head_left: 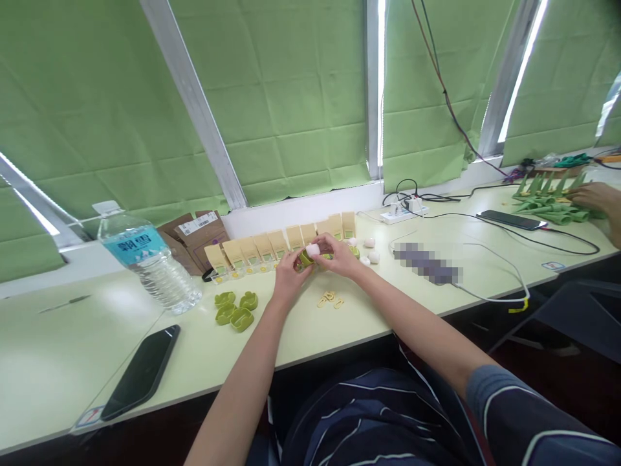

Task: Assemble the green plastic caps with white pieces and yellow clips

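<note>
My left hand [290, 274] is closed on a small olive-green plastic piece [305, 258]. Close against it, my right hand [338, 256] pinches a pinkish-white rounded piece [312, 250] at the top of the green one; whether the two are joined cannot be made out. Several hollow olive-green pieces [241, 318] lie left of my left forearm. Below my hands sit several small pale-yellow loops [329, 297]. Beyond my right hand rest several whitish rounded pieces [373, 257] and another green piece [355, 251], partly hidden.
Behind my hands runs a row of tan upright cards with clear bases [248, 252]. A water bottle [150, 259], a cardboard box [200, 241] and a phone [141, 372] stand or lie left. Right are a power strip [403, 215], cables, another phone [512, 220] and another person's hand [594, 196].
</note>
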`<state>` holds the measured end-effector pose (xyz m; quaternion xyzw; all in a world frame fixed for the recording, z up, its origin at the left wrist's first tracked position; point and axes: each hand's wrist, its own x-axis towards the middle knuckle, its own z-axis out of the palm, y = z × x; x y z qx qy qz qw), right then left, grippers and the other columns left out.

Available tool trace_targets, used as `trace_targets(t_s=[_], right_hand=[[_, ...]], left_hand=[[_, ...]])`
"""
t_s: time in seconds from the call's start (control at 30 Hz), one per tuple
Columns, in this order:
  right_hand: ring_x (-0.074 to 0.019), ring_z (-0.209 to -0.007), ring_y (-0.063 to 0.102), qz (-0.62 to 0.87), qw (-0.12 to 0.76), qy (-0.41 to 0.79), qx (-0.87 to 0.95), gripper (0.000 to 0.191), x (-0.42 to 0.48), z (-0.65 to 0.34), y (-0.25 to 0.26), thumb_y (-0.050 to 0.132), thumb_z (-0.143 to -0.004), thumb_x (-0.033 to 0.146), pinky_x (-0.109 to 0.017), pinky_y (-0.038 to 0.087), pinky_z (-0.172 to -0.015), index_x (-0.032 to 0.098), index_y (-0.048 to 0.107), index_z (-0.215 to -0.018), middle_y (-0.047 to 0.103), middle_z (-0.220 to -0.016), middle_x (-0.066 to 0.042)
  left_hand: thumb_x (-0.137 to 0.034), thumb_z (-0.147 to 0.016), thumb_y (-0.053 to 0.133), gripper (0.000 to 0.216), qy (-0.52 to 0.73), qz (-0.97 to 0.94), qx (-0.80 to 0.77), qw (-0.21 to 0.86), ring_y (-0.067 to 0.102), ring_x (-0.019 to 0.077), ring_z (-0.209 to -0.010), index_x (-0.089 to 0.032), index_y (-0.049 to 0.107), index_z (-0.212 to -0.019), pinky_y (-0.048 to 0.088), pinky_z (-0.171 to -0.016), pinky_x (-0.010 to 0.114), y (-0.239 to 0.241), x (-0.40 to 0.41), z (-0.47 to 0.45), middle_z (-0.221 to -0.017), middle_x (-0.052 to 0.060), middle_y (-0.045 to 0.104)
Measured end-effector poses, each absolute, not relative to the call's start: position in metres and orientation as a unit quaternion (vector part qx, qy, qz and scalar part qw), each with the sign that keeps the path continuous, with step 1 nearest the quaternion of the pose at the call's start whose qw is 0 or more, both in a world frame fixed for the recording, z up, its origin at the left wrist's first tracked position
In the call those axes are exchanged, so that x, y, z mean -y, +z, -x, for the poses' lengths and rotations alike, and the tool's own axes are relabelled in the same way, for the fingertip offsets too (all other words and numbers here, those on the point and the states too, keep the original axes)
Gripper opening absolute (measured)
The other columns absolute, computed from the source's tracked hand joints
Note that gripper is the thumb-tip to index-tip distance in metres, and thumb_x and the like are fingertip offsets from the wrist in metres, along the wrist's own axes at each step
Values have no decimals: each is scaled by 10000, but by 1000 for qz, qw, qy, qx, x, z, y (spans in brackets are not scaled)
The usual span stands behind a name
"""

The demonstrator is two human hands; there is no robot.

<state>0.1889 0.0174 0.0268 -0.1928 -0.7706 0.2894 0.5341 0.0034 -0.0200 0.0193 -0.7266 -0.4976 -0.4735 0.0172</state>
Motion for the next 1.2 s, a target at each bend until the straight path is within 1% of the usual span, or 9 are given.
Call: trace_targets(t_s=[0.23,0.43,0.63,0.83,1.2], right_hand=[[-176,-931,701,201,533,273,775,317,-17,-189,28,706,-813,348,-356,585,-891,219,591,-1079,694,-1044,-46],[-178,-929,703,225,520,288,772,271,-20,-191,26,652,-861,346,-356,582,-872,219,609,-1097,717,-1034,-56],[-175,-859,710,240,520,296,764,227,-20,-190,26,629,-868,328,-352,583,-823,211,614,-1062,727,-1001,-57],[-172,-877,708,233,534,293,758,222,-21,-188,24,647,-855,334,-337,588,-820,211,613,-1037,718,-992,-51],[-174,-836,717,236,547,288,750,220,-19,-192,28,683,-794,326,-340,603,-811,201,607,-959,722,-953,-44]], left_hand=[[-244,-767,764,454,-492,722,484,51,518,132,-736,-225,671,-1210,468,-706,259,21,22,-3,-845,8,530],[-250,-768,767,466,-503,723,470,55,523,125,-738,-258,665,-1222,484,-730,266,21,23,-3,-878,6,523],[-220,-767,766,476,-500,730,464,54,516,121,-733,-277,662,-1228,485,-728,264,21,23,-2,-865,-1,520],[-218,-765,767,494,-502,727,465,51,516,120,-726,-291,658,-1241,485,-722,263,20,22,-2,-849,-8,513],[-198,-758,769,496,-501,726,468,58,527,118,-727,-243,660,-1240,486,-725,258,20,21,-5,-841,-4,526]])
